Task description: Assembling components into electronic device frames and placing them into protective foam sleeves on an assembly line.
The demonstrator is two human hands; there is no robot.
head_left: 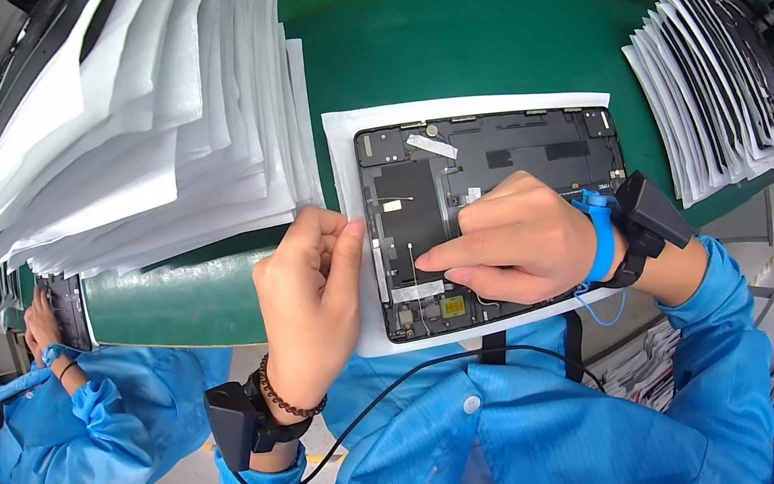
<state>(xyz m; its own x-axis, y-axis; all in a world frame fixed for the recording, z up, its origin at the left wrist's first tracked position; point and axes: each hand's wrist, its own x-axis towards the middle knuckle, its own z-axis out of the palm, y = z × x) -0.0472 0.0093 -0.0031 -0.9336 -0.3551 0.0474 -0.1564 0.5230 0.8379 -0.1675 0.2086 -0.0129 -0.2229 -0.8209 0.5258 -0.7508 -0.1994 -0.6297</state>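
A black tablet housing (522,134) with its inside facing up lies on a white sheet (343,137) before me. Across its left part runs a thin white cable (417,288). My right hand (528,235) reaches over the housing from the right, index finger stretched out with its tip beside that cable; the other fingers are partly curled and no held thing shows. My left hand (310,300) is closed at the housing's left edge, thumb and forefinger pinched together above the sheet. Whatever may be between them is too small to make out.
A tall stack of white sheets (215,117) stands on the green table (476,35) at the left. Another stack of sheets with dark panels between (702,91) stands at the right. A co-worker in a blue smock (103,429) works at far left. A black cable (354,419) links my wrist devices.
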